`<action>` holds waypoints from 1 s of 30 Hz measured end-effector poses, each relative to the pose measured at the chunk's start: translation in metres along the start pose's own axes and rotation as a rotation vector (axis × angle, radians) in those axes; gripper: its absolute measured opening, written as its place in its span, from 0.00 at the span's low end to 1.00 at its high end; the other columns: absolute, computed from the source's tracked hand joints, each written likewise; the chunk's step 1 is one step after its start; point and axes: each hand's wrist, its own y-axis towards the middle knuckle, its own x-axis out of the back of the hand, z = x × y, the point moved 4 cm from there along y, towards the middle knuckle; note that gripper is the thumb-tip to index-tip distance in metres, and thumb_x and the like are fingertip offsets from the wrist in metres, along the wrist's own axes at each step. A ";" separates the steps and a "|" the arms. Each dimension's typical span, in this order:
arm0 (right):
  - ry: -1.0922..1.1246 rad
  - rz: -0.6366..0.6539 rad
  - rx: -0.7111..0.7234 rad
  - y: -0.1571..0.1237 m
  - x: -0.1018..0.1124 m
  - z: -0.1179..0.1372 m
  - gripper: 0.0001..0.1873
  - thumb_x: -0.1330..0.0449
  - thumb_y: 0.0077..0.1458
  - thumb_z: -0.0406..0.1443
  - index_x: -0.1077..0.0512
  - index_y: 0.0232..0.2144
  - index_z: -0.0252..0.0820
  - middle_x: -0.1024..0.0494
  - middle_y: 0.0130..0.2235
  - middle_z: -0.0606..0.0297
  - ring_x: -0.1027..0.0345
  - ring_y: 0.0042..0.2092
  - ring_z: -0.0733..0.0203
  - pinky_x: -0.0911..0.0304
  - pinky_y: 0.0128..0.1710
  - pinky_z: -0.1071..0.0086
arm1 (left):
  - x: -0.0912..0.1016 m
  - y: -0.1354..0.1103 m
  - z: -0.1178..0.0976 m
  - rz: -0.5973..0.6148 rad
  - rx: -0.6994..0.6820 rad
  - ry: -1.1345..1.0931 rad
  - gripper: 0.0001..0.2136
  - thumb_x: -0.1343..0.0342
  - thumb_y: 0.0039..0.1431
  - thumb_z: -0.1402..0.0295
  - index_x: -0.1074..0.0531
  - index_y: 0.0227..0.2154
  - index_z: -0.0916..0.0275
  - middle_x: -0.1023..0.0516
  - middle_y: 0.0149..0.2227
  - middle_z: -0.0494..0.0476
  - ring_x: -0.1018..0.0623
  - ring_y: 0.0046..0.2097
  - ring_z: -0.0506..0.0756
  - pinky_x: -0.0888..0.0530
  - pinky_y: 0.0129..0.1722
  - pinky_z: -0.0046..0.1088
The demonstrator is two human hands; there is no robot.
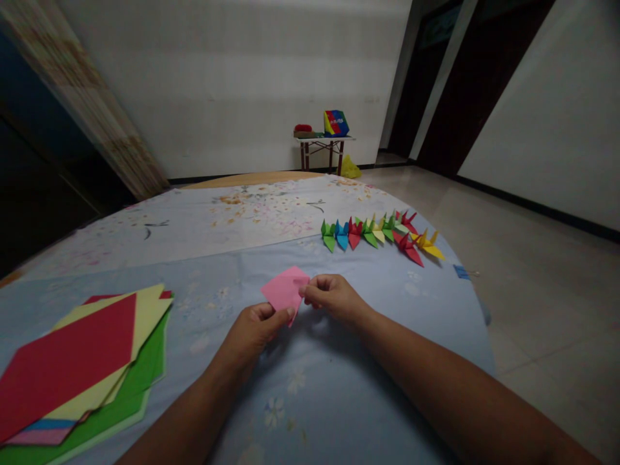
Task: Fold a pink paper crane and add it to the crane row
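Note:
A small folded square of pink paper point(283, 287) is held up between my two hands, a little above the blue part of the tablecloth. My left hand point(259, 326) pinches its lower corner, thumb on top and fingers hidden underneath. At the paper's right corner, my right hand point(332, 295) grips the edge between thumb and curled fingers. How many layers the fold has, I cannot tell.
Several folded paper cranes point(354, 232) stand in a row at the right. A stack of coloured paper point(72, 361) lies at the left. A blue binder clip point(462, 272) sits on the table's right edge. Beyond is a small side table point(324, 139).

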 end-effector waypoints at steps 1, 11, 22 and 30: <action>0.004 0.003 0.002 0.000 0.000 0.000 0.15 0.39 0.44 0.43 0.33 0.18 0.38 0.33 0.18 0.70 0.44 0.20 0.72 0.50 0.21 0.76 | 0.000 0.000 0.000 -0.005 0.003 0.004 0.16 0.39 0.42 0.56 0.26 0.23 0.67 0.33 0.18 0.49 0.38 0.20 0.47 0.45 0.20 0.22; -0.287 0.101 -0.138 0.000 0.009 -0.011 0.12 0.40 0.43 0.38 0.35 0.16 0.38 0.39 0.15 0.74 0.51 0.17 0.74 0.58 0.17 0.77 | 0.030 0.002 -0.026 -0.358 -0.485 0.491 0.18 0.43 0.50 0.62 0.28 0.45 0.58 0.26 0.41 0.58 0.29 0.44 0.59 0.35 0.43 0.32; -0.969 0.003 0.039 -0.002 0.020 0.000 0.14 0.39 0.45 0.43 0.26 0.35 0.42 0.27 0.27 0.66 0.37 0.28 0.66 0.48 0.28 0.73 | -0.001 0.005 0.006 0.085 -0.740 1.104 0.13 0.52 0.60 0.66 0.30 0.46 0.55 0.28 0.51 0.55 0.35 0.53 0.59 0.43 0.49 0.43; -0.813 0.087 0.240 0.004 0.016 -0.002 0.08 0.37 0.47 0.34 0.25 0.34 0.44 0.31 0.32 0.66 0.36 0.35 0.66 0.43 0.37 0.73 | -0.002 0.004 0.003 0.115 -0.787 1.191 0.11 0.50 0.59 0.68 0.28 0.43 0.50 0.28 0.50 0.54 0.34 0.52 0.60 0.43 0.46 0.42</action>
